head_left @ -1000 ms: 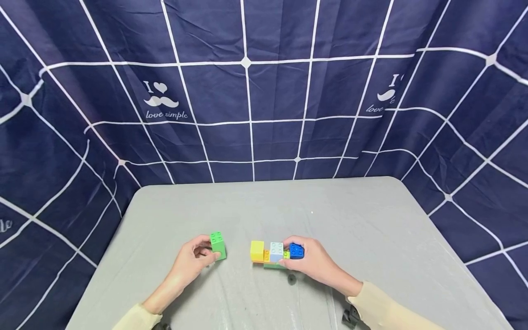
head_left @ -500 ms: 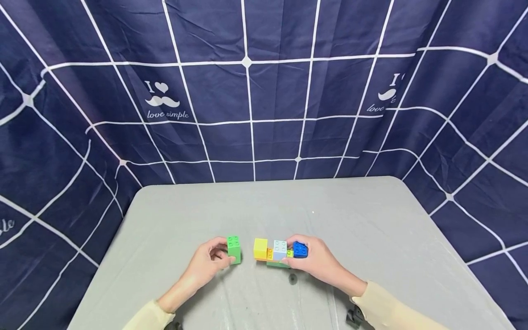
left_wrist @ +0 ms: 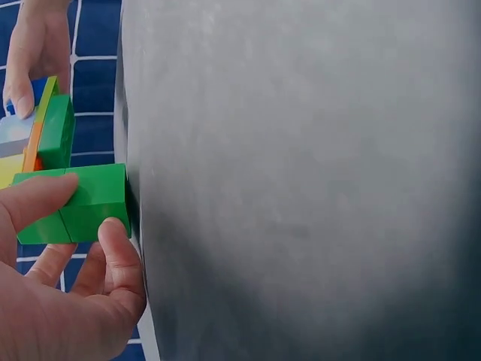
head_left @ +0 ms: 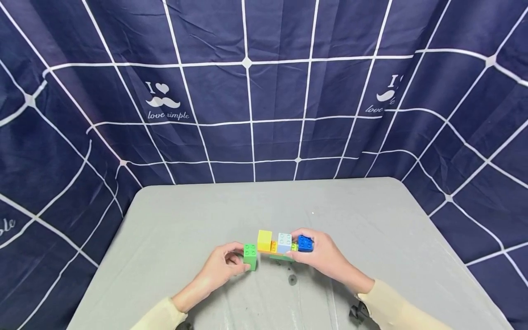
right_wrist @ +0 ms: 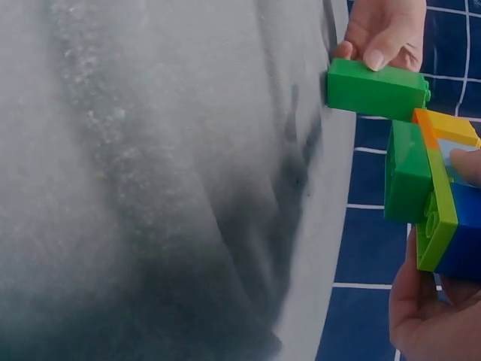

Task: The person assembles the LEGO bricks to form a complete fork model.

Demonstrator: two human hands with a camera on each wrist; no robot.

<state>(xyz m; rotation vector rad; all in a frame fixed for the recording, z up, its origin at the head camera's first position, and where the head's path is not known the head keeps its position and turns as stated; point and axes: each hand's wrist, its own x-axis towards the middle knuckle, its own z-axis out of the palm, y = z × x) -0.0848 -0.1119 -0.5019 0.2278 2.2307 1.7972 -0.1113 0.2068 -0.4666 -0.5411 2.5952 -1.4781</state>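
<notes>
My left hand (head_left: 219, 268) pinches a stack of two green toy bricks (head_left: 250, 257), thumb on the near side; a seam between the bricks shows in the left wrist view. My right hand (head_left: 326, 255) grips a longer brick assembly by its right part. Along its top sit a yellow brick (head_left: 264, 240), a light blue brick (head_left: 284, 243) and a dark blue brick (head_left: 305, 243). Orange and lime plates (right_wrist: 436, 233) form its base, and a green brick (right_wrist: 408, 171) hangs beneath. In the head view, the green stack is right beside the assembly's yellow end.
Both hands work over a grey table (head_left: 198, 211) with a wrinkled cover. A small dark round spot (head_left: 292, 279) lies on it just in front of the assembly. Navy curtains (head_left: 272, 91) with white grid lines enclose the back and sides.
My left hand has carried the green stack rightward, up to the assembly's yellow end. My right hand has shifted slightly right and tilted the assembly, its yellow end now farther back.
</notes>
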